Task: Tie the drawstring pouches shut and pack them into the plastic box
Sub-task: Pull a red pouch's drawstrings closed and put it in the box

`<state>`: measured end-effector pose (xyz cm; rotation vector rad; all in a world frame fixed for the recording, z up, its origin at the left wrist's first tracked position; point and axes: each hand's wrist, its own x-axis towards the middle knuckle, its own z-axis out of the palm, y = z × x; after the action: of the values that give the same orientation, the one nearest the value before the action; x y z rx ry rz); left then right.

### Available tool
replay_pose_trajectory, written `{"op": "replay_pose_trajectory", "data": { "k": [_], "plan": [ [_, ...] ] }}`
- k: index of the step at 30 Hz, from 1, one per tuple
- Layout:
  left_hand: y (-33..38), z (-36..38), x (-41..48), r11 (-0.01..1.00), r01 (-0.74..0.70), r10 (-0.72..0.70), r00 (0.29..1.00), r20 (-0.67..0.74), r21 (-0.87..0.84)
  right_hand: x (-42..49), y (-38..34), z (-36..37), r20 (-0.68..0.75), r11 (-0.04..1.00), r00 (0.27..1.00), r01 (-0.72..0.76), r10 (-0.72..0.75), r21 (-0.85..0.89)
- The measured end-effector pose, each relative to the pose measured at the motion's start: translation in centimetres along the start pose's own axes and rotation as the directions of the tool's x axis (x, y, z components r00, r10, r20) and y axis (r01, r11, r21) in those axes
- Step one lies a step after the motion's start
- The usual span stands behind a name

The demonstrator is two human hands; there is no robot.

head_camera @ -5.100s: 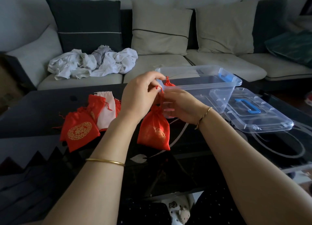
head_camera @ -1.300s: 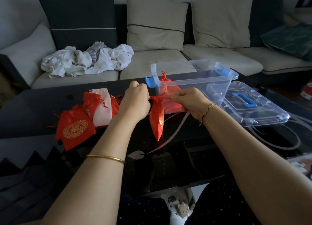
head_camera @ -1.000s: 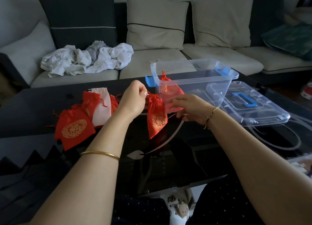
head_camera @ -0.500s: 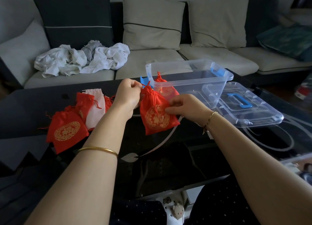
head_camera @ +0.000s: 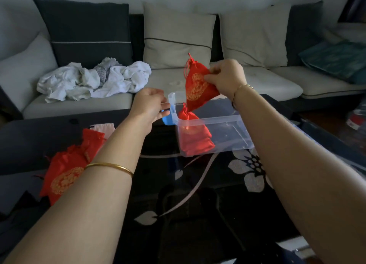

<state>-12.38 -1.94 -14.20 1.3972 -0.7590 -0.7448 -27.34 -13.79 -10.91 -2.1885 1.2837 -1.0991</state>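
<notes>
**A:** The held pouch (head_camera: 200, 85) is up in the air, red satin with the gold emblem facing us. The neck is cinched and the cords poke out at its twelve o'clock. It hangs tilted over the far-left corner of the plastic box (head_camera: 227, 140).

**B:** The right hand (head_camera: 225, 77) has it, fingers (head_camera: 211, 77) and thumb pinching the fabric at the pouch's three o'clock edge. There's a thin bracelet (head_camera: 240, 87) on that wrist.

**A:** Look down inside the box. A second pouch (head_camera: 193, 135), red as well, lies against the left wall with its gathered neck pointing to twelve o'clock.

**B:** Now the left hand (head_camera: 150, 103), at the box's nine o'clock and holding nothing. Its fingers (head_camera: 164, 105) are loosely together and relaxed, reaching toward the rim just above the blue latch (head_camera: 167, 120). Whether they actually touch the plastic, I cannot tell.

**A:** There's a gold bangle (head_camera: 111, 165) on that forearm, too.

**B:** The box sits on the black glass desk (head_camera: 198, 184), the one with the pale flower pattern. Out at the box's eight o'clock, well apart from it, are the loose pouches (head_camera: 65, 174) in a heap. They're red with gold print, and a pale pink pouch (head_camera: 103, 127) lies at the far end, all partly hidden behind the left forearm.

**A:** Beyond the desk at twelve o'clock is the sofa (head_camera: 257, 81), with dark and beige cushions lined along its back.

**B:** And crumpled white laundry (head_camera: 95, 79) is dumped on the seat, at eleven o'clock from the box.
</notes>
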Motion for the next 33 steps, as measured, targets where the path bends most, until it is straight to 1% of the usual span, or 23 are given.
{"op": "replay_pose_trajectory", "data": {
  "k": [1, 3, 4, 5, 6, 7, 8, 9, 10, 11, 12, 15, 18, 20, 21, 22, 23, 25, 27, 28, 30, 31, 33],
  "plan": [
    [-0.1, 0.0, 0.4, 1.0, 0.004, -0.004, 1.0, -0.003, 0.018, 0.7, 0.2, 0.5, 0.043, 0.997, 0.999, -0.01, 0.013, -0.073],
    [-0.4, -0.1, 1.0, 0.999, 0.014, -0.014, 1.0, -0.013, 0.052, 1.4, 0.1, 1.6, 0.18, 0.971, 0.984, 0.04, 0.003, -0.235],
    [-0.6, -0.2, 1.4, 0.998, 0.018, -0.017, 1.0, -0.022, 0.064, 1.6, 0.1, 2.2, 0.241, 0.964, 0.97, 0.071, -0.007, -0.257],
    [-0.8, -0.3, 1.7, 0.997, 0.021, -0.019, 0.999, -0.029, 0.074, 1.5, 0.1, 2.6, 0.306, 0.976, 0.952, 0.051, 0.017, -0.213],
    [-0.9, -0.4, 1.9, 0.996, 0.024, -0.021, 0.999, -0.037, 0.086, 1.5, 0.1, 3.1, 0.382, 0.988, 0.922, -0.009, 0.068, -0.156],
    [-1.1, -0.5, 2.1, 0.994, 0.027, -0.022, 0.999, -0.045, 0.102, 1.3, 0.2, 3.4, 0.464, 0.986, 0.876, -0.067, 0.132, -0.154],
    [-1.3, -0.7, 2.4, 0.993, 0.031, -0.025, 0.998, -0.057, 0.115, 1.2, 0.2, 3.8, 0.542, 0.966, 0.814, -0.087, 0.21, -0.243],
    [-1.4, -0.8, 2.6, 0.992, 0.035, -0.026, 0.997, -0.07, 0.124, 1.2, 0.1, 4.3, 0.593, 0.918, 0.746, -0.059, 0.302, -0.393],
    [-1.5, -1.0, 2.7, 0.991, 0.035, -0.025, 0.996, -0.081, 0.129, 1.1, 0.0, 4.7, 0.618, 0.857, 0.686, -0.017, 0.385, -0.515],
    [-1.6, -1.1, 2.8, 0.99, 0.033, -0.022, 0.996, -0.086, 0.134, 1.0, 0.0, 5.1, 0.621, 0.813, 0.645, -0.001, 0.445, -0.582],
    [-1.7, -1.2, 2.9, 0.99, 0.033, -0.022, 0.996, -0.088, 0.136, 0.9, -0.1, 5.2, 0.613, 0.783, 0.632, 0.014, 0.475, -0.622],
    [-2.1, -1.5, 3.1, 0.989, 0.046, -0.032, 0.995, -0.097, 0.141, 0.7, -0.2, 5.4, 0.574, 0.734, 0.689, 0.089, 0.443, -0.673],
    [-2.4, -1.9, 2.8, 0.988, 0.053, -0.038, 0.994, -0.106, 0.143, 0.4, -0.5, 5.4, 0.594, 0.682, 0.685, 0.191, 0.422, -0.706],
    [-2.6, -2.3, 2.5, 0.988, 0.066, -0.05, 0.992, -0.116, 0.142, 0.1, -0.8, 5.1, 0.594, 0.701, 0.685, 0.167, 0.423, -0.693],
    [-2.7, -2.6, 2.2, 0.988, 0.071, -0.054, 0.991, -0.122, 0.136, 0.0, -0.9, 5.1, 0.601, 0.748, 0.694, 0.134, 0.397, -0.65],
    [-2.8, -2.9, 1.9, 0.989, 0.071, -0.054, 0.99, -0.131, 0.13, 0.0, -0.9, 5.0, 0.599, 0.798, 0.718, 0.101, 0.355, -0.594],
    [-2.9, -3.4, 1.5, 0.99, 0.068, -0.049, 0.988, -0.147, 0.125, -0.2, -1.1, 4.9, 0.568, 0.841, 0.761, 0.056, 0.313, -0.538],
    [-3.2, -4.3, 0.7, 0.99, 0.057, -0.031, 0.979, -0.201, 0.127, -0.9, -2.1, 4.6, 0.447, 0.892, 0.862, -0.015, 0.241, -0.453],
    [-3.7, -5.4, -0.3, 0.983, 0.046, 0.005, 0.962, -0.272, 0.18, -1.9, -3.8, 4.9, 0.285, 0.916, 0.951, 0.003, 0.122, -0.401],
    [-4.1, -6.1, -0.6, 0.971, 0.042, 0.033, 0.951, -0.308, 0.234, -2.7, -4.9, 5.4, 0.214, 0.938, 0.976, 0.032, 0.046, -0.346],
    [-5.1, -8.0, -1.6, 0.916, 0.08, 0.086, 0.918, -0.387, 0.394, -5.3, -7.1, 7.1, 0.193, 0.976, 0.98, 0.08, -0.04, -0.205],
    [-5.6, -8.9, -2.0, 0.868, 0.132, 0.103, 0.895, -0.434, 0.479, -6.7, -8.1, 8.2, 0.229, 0.98, 0.971, 0.114, -0.075, -0.161],
    [-6.7, -11.0, -3.0, 0.774, 0.236, 0.142, 0.84, -0.524, 0.588, -9.9, -9.5, 11.0, 0.387, 0.977, 0.913, 0.185, -0.132, -0.103]
  ]
}}
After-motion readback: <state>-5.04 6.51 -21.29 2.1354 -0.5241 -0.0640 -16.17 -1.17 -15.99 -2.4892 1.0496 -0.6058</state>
